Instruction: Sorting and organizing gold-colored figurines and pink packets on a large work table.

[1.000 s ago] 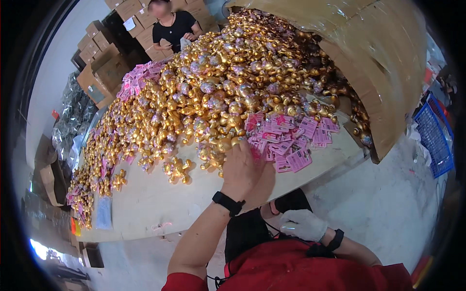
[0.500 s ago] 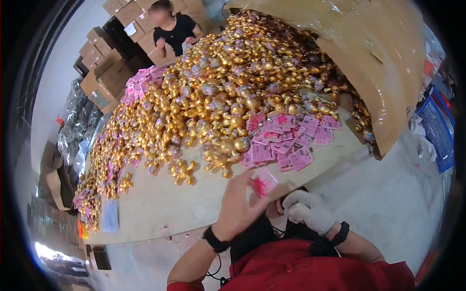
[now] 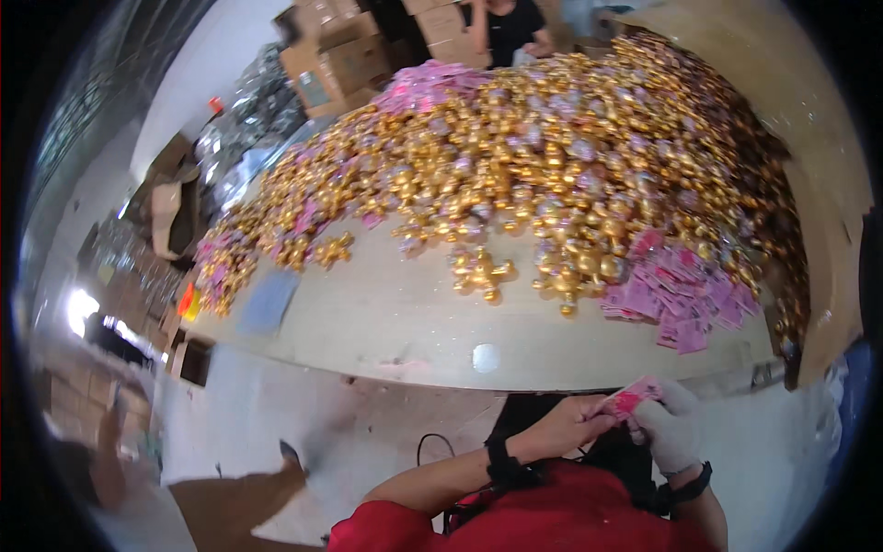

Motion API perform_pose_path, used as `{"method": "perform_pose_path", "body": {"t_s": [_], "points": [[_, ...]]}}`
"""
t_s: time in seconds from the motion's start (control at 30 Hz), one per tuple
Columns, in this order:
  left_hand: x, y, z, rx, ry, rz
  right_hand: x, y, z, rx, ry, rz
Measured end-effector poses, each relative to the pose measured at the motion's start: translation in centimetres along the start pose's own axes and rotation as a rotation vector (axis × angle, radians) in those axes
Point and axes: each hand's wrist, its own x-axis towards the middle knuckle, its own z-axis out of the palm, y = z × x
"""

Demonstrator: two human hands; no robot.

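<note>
My bare left hand (image 3: 566,428) is closed on one end of a small pink card (image 3: 636,396) with a brighter magenta patch. My right hand (image 3: 676,431), in a white glove, has its fingers closed on the card's other end. Both hands are close together in front of my body, just off the table's near edge. A loose heap of similar pink cards (image 3: 682,293) lies on the table beyond them. Behind the cards rises a large mound of shiny gold figurines (image 3: 515,156) with rounded limbs. One gold figurine (image 3: 480,273) sits at the mound's near edge.
The pale tabletop (image 3: 405,313) carries a clear bluish plastic sheet or bag (image 3: 269,302) at left. More pink cards (image 3: 432,85) top the mound's far side. A large cardboard sheet (image 3: 832,230) flanks the right. A person in black (image 3: 515,32) stands opposite; another person (image 3: 138,497) is at lower left.
My view has swung left. My left hand has brought the pink card from over the table's edge to my right hand, which now grips it too. Another person has come into view at lower left.
</note>
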Motion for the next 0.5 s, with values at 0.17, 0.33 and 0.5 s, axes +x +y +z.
{"method": "perform_pose_path", "body": {"t_s": [0.17,0.33,0.5], "points": [[-0.7,-2.2,-0.8,0.006,0.004,0.177,0.2,2.0,0.1,0.036,-0.051,0.012],[-1.9,-1.9,-1.9,0.111,-0.024,0.145,-0.5,2.8,-0.8,-0.508,0.069,-0.537],[-1.8,-1.3,0.2,0.046,-0.128,0.157,-1.6,-2.3,3.9,-1.119,-0.478,-0.970]]}}
